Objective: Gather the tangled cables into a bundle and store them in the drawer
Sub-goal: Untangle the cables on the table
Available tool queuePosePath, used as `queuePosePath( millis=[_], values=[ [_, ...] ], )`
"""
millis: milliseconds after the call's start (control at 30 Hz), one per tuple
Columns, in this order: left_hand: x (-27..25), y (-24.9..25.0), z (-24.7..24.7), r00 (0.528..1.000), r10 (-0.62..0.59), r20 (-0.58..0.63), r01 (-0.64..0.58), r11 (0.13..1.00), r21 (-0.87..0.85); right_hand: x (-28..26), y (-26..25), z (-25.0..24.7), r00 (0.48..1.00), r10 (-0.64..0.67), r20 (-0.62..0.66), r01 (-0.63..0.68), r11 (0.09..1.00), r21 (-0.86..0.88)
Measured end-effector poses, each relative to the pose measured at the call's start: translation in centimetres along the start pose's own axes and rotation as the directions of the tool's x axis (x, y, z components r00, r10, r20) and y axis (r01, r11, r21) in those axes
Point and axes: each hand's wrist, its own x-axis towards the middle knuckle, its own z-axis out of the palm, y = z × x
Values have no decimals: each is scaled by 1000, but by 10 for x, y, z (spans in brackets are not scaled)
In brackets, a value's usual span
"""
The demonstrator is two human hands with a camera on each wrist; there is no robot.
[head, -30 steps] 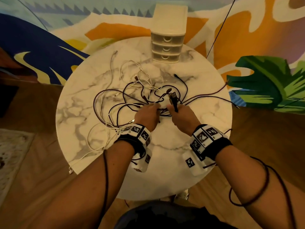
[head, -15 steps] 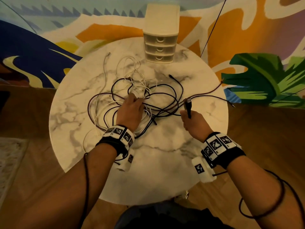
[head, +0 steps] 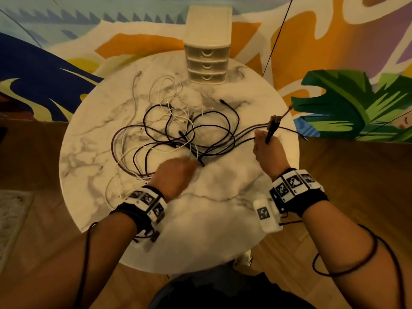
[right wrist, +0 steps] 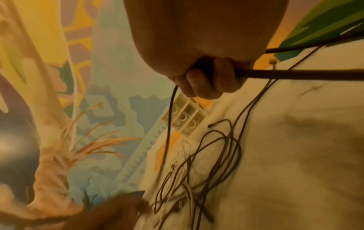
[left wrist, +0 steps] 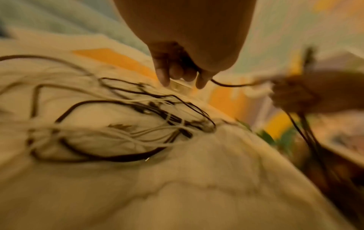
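While right hand fingers grip dark cable ends, left hand blurred, grip unclear, tangled cables sprawled

The drawer unit stood at the far edge of the round table, with the tangled cables spread on the tabletop in front of it, from the middle toward the left side. The left hand was at the near edge of the tangle, while the right hand was to the right of it, near the table's right rim, gripping a cable plug that stood up above its fingers, with several cable strands running from it leftward into the tangle. Behind the table rose a painted wall, and a rug lay on the floor to the left of the table.
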Motion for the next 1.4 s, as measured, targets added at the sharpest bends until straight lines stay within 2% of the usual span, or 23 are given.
queuePosePath(
  millis=[67,133,167,233,300,367,467,500,567,667,700,733,767,833,867,933,1000,1067,1100,1167,1233,1300,1400],
  values=[
    [-5,27,5,954,260,149,-273,959,75,3,-4,-12,1000,-8,9,8,999,-53],
    [-5,53,4,912,378,160,-389,920,41,6,-1,-24,1000,1,-5,-2,996,-87],
    [-3,64,1,913,394,107,-397,918,4,8,4,-32,999,17,-41,-19,998,-54],
    [4,77,-12,946,318,-62,-323,940,-107,6,20,-51,995,55,-86,-52,998,42],
    [11,84,-25,958,216,-187,-251,950,-184,-2,42,-62,995,94,-38,-90,990,105],
    [21,99,-33,943,238,-231,-284,939,-195,-15,64,-64,984,171,60,-179,964,199],
    [35,118,-43,952,239,-190,-292,898,-329,-33,79,-62,941,288,176,-329,899,287],
    [36,119,-43,954,261,-147,-297,888,-350,-36,82,-68,929,315,193,-364,870,334],
    [36,127,-37,919,389,60,-364,899,-244,-49,93,-102,933,318,165,-359,831,426],
    [29,117,-36,805,344,483,-403,915,21,-56,94,-122,954,256,158,-290,920,265],
    [30,122,-35,785,324,528,-391,920,17,-62,97,-128,956,250,156,-277,943,183],
    [34,132,-37,790,335,513,-374,927,-28,-69,104,-134,958,247,143,-263,959,105],
    [39,141,-43,821,354,447,-347,932,-102,-77,111,-135,960,242,141,-248,968,26],
    [53,162,-54,917,312,248,-230,922,-311,-95,118,-140,953,249,174,-232,967,-109],
    [60,173,-62,956,248,160,-157,886,-437,-103,119,-141,945,255,205,-231,964,-132],
    [71,198,-76,987,137,87,-46,751,-659,-119,115,-148,947,236,218,-226,972,-68],
    [80,221,-81,980,174,92,-48,666,-744,-124,112,-157,984,162,81,-166,984,56],
    [86,241,-77,960,250,131,-72,665,-743,-124,105,-167,993,95,-66,-81,980,184],
    [88,248,-73,953,263,151,-73,680,-730,-125,97,-169,995,52,-90,-32,977,209],
    [92,262,-62,949,272,159,-90,718,-690,-130,78,-173,997,-60,-38,67,977,202],
    [95,272,-51,945,273,181,-92,752,-653,-139,58,-172,983,-155,94,131,966,225],
    [96,280,-44,937,264,229,-61,768,-637,-145,48,-168,966,-185,180,134,955,265],
    [94,291,-41,936,257,240,-61,790,-610,-147,45,-162,961,-186,203,114,940,322]
  ],
)
